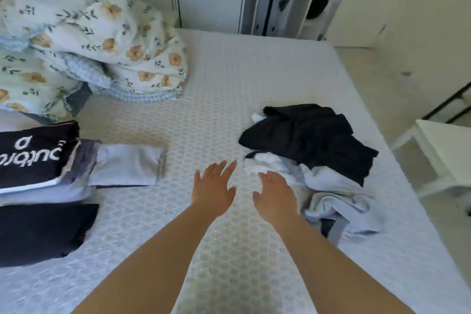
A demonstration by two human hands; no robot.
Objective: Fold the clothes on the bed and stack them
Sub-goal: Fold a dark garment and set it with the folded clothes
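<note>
Head view: my left hand (212, 187) and right hand (274, 197) reach out side by side over the bed (216, 89), fingers spread and relaxed, holding nothing. My right fingertips are just beside the white garment (265, 162) at the edge of the unfolded pile at 2 o'clock, where a black garment (311, 135) lies on top and a pale blue garment (334, 201) sprawls nearer me. Folded clothes (40, 176) sit stacked at 9 o'clock. A floral duvet (96, 41) is bunched at 11 o'clock.

Black garment (313, 135) over pale blue cloth (336, 201); honeycomb-patterned white mattress (229, 89); orange-flowered white duvet (102, 41).
</note>
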